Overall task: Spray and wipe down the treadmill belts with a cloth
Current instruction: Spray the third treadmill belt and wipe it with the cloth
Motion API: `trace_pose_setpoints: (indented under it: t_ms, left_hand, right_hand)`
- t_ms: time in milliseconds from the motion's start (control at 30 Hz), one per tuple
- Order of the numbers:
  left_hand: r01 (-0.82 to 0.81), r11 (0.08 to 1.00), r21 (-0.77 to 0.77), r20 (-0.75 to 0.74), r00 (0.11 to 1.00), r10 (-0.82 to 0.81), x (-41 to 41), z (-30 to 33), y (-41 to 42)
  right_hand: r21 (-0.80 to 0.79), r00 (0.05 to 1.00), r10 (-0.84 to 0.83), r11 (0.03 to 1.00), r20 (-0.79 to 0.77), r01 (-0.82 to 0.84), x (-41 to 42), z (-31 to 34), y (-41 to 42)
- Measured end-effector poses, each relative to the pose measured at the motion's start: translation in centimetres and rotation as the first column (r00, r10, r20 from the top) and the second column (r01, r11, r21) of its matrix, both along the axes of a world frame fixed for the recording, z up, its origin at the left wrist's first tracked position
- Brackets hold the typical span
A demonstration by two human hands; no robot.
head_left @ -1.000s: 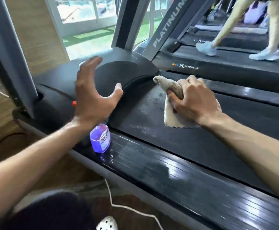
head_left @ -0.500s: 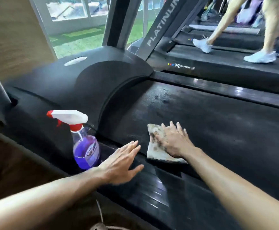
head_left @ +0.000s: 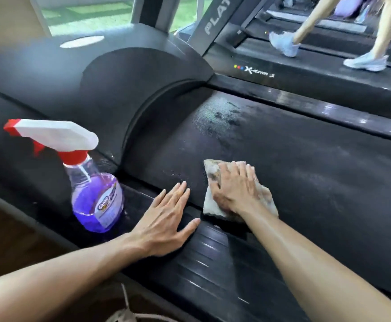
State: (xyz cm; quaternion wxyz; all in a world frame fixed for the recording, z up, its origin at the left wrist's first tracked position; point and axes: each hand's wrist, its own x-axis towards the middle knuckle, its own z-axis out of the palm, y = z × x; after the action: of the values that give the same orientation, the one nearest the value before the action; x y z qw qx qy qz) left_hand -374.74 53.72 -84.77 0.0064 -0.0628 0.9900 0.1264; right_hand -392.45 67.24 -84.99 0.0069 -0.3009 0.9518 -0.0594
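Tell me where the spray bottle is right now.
In the head view, the spray bottle stands upright at the left on the treadmill's side rail, just left of the left hand and beside the motor cover.

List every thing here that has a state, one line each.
Spray bottle: upright on the side rail, part full of purple liquid, untouched.
Cloth: flat on the belt, under the right hand.
Belt: smeared with wet patches.
Left hand: open, flat on the rail.
Right hand: pressing the cloth down.
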Motion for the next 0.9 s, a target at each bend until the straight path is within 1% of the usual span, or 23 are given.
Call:
trace_pose_setpoints:
  t_ms: [67,233,300,400,500,567,733,900]
  left_hand:
    - [0.032,0.999,-0.019,0.007,0.999,-0.032,0.2,-0.3,-0.2]
    - [0.010,0.998,-0.057,-0.021,1.000,-0.011,0.1,-0.2,-1.1]
    - [-0.003,0.998,-0.069,-0.034,0.999,0.001,0.1,-0.3,-1.7]
    - [-0.038,0.998,-0.048,-0.054,0.998,0.036,0.4,-0.7,-2.2]
    - [-0.079,0.996,-0.032,-0.080,0.994,0.077,0.6,-1.3,-2.4]
    - [-0.112,0.992,-0.053,-0.086,0.991,0.107,0.8,-1.5,-2.2]
    - [-0.161,0.984,-0.071,-0.095,0.983,0.154,0.9,-1.9,-2.4]
    - [-0.168,0.985,-0.033,-0.103,0.981,0.163,0.7,-1.7,-2.2]
  right_hand:
    - [-0.071,1.000,0.003,0.997,0.008,-0.002,0.3,-0.6,0.2]
    - [-0.282,0.991,0.069,0.954,-0.113,-0.099,0.5,-1.7,0.7]
    - [-0.326,0.993,0.050,0.942,-0.102,-0.081,0.4,-1.8,0.9]
    - [-0.277,0.999,0.028,0.960,-0.038,-0.038,0.3,-1.9,0.8]
    - [-0.254,0.998,0.033,0.966,-0.061,-0.048,0.3,-2.0,1.0]
    - [-0.239,0.997,0.029,0.970,-0.074,-0.046,0.4,-1.9,1.1]
    - [-0.167,0.998,0.044,0.985,0.041,-0.037,0.5,-1.1,0.9]
    - [-0.102,0.996,0.030,0.994,0.082,-0.022,-0.1,-1.2,0.5]
